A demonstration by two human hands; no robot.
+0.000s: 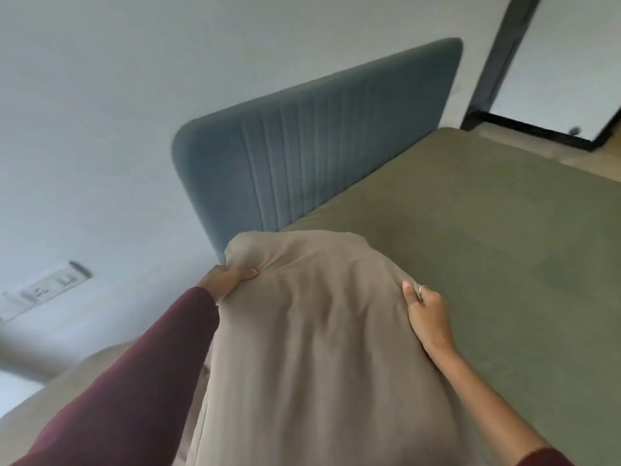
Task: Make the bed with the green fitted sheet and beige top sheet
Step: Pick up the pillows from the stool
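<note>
You grip the bunched beige cotton top sheet (322, 331) in both your left hand (228, 279) and right hand (428, 319) at the head-end corner of the smooth green fitted sheet (487, 237), spreading likely next.

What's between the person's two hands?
In the head view, the bunched beige top sheet spans from left hand to right hand; both grip it.
</note>
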